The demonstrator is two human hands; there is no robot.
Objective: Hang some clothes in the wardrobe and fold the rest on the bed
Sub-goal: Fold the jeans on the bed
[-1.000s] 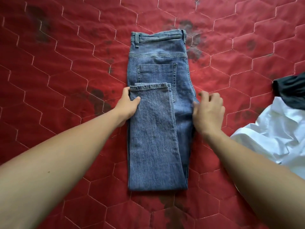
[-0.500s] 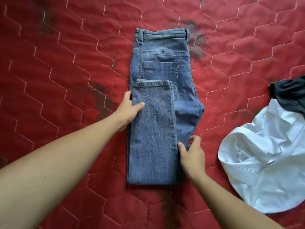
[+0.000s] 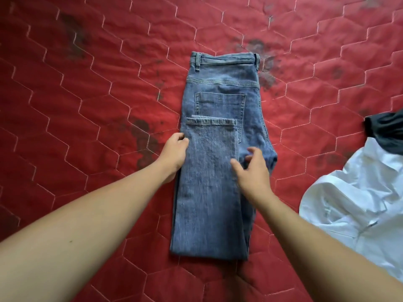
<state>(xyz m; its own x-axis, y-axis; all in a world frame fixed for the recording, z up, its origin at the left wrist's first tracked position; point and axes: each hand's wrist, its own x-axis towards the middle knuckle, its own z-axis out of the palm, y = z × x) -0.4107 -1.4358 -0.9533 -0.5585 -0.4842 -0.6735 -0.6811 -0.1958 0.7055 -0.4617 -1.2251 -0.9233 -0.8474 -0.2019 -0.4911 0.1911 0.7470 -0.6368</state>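
1. The left hand (image 3: 175, 152) lies against the left edge of the folded-up leg, fingers loosely curled. I cannot tell whether it pinches the denim.
2. The right hand (image 3: 253, 173) is open with its fingers spread and relaxed over the right side of the leg, holding nothing.
3. The jeans (image 3: 209, 192) lie flat in the middle of the bed cover (image 3: 87, 105), waistband far. The legs are doubled up so the hem crosses the back pocket.
4. The cover is red, quilted in hexagons, with dark stains.
5. At the right edge lies a crumpled white shirt (image 3: 359, 203), with a dark garment (image 3: 386, 131) touching its far side.
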